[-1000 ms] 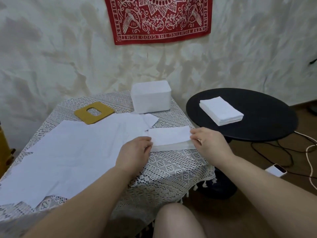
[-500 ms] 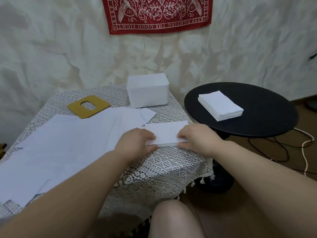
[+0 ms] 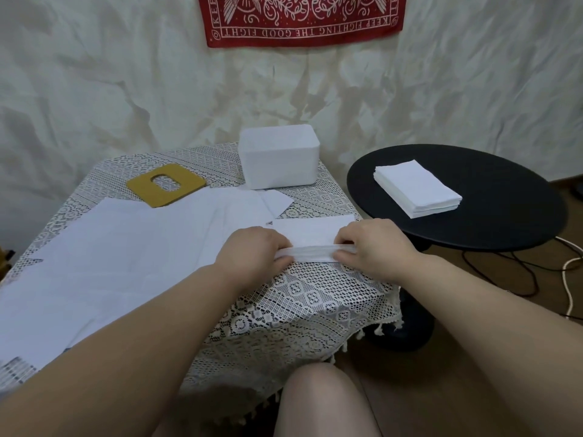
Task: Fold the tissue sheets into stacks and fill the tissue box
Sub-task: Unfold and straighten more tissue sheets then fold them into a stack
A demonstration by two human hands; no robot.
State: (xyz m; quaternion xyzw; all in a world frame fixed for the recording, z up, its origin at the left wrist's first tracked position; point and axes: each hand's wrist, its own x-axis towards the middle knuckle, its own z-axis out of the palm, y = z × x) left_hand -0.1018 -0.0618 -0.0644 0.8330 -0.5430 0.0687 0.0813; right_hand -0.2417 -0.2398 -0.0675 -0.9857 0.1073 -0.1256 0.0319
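both hands, left hand (image 3: 252, 252) and right hand (image 3: 369, 247), now pinch the near edge of the folded tissue (image 3: 310, 239) on the lace table (image 3: 303, 298), lifted since a second ago, fold underway, tissue box (image 3: 279, 157) unfilled.

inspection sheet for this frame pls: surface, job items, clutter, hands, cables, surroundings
Surface: lace tablecloth on the table; black round side table to its right.
Job's things: folded tissue stack held at the table's front right; loose tissue sheets spread on the left; white tissue box at the back, its yellow lid lying beside it; finished tissue stack on the side table.
Clutter: nothing seen.
Grippers: left hand and right hand pinch the stack's near edge.
Cables: black cables and white cord on the floor, right.
Surroundings: red bandana on a wrinkled white backdrop.
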